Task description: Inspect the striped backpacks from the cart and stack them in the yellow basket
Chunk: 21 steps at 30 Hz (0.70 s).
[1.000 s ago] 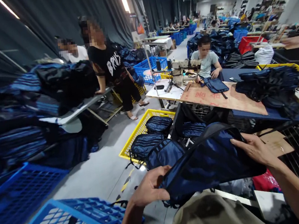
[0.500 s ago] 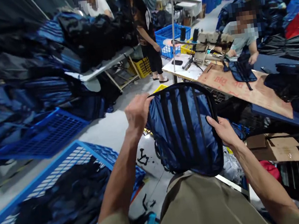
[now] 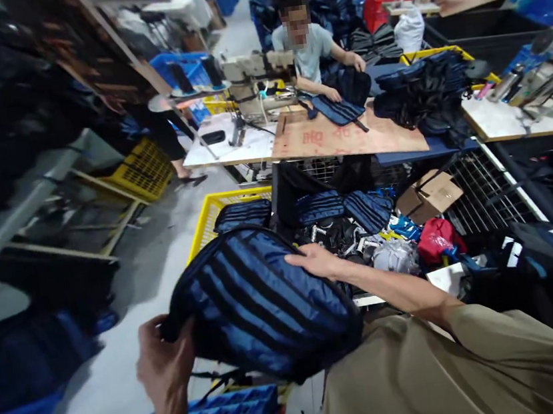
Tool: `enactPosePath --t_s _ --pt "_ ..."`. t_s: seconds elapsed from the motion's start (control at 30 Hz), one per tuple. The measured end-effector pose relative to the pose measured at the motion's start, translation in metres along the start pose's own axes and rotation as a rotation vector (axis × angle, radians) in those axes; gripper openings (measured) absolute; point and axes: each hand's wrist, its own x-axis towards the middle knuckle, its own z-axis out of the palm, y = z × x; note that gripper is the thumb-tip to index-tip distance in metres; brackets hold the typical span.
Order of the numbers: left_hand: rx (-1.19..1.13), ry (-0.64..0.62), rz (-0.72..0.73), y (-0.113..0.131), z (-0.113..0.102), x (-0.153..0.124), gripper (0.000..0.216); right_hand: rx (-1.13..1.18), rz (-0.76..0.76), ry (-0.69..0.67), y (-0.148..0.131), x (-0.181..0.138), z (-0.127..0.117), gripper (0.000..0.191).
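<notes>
1. One blue backpack panel (image 3: 262, 296) with black webbing stripes is held over the lap, long axis running lower-right to upper-left, striped face up.
2. Left hand (image 3: 167, 365) is clamped on its lower-left edge.
3. Right hand (image 3: 316, 260) is laid flat on its upper-right edge, wrist bent.

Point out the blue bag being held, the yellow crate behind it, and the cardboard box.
Blue bag (image 3: 262, 296), head view, on its striped front panel.
Yellow crate (image 3: 204, 224), head view, on its left rim.
Cardboard box (image 3: 431, 193), head view, on its top flap.
</notes>
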Motion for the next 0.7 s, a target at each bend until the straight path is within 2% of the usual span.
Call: enactPosePath --t_s 0.07,0.17,0.23,0.37,0.47,0.57,0.63,0.7 --pt "0.247 0.07 0.046 0.011 0.009 0.008 0.06 -0.178 0.025 0.061 0.018 0.023 0.005 0.054" --pt "0.401 0.004 0.063 0.019 0.037 0.009 0.068 -0.374 0.067 0.135 0.044 0.053 -0.001 0.045" --pt "0.472 -0.043 0.107 0.015 0.064 0.001 0.07 -0.406 0.105 0.157 0.061 0.064 -0.012 0.041" --pt "0.482 -0.152 0.249 -0.001 0.134 -0.029 0.072 -0.443 0.21 0.236 0.103 0.063 -0.045 0.055" --pt "0.418 -0.299 0.399 -0.008 0.195 -0.058 0.068 -0.41 0.306 0.297 0.139 0.058 -0.08 0.04" --pt "0.4 -0.396 0.5 -0.019 0.258 -0.082 0.064 -0.334 0.446 0.361 0.182 0.062 -0.13 0.022" --pt "0.412 -0.417 0.509 -0.035 0.296 -0.091 0.062 -0.256 0.556 0.405 0.217 0.067 -0.169 0.024" --pt "0.407 -0.37 0.493 -0.059 0.328 -0.094 0.059 -0.16 0.667 0.453 0.256 0.074 -0.209 0.032"
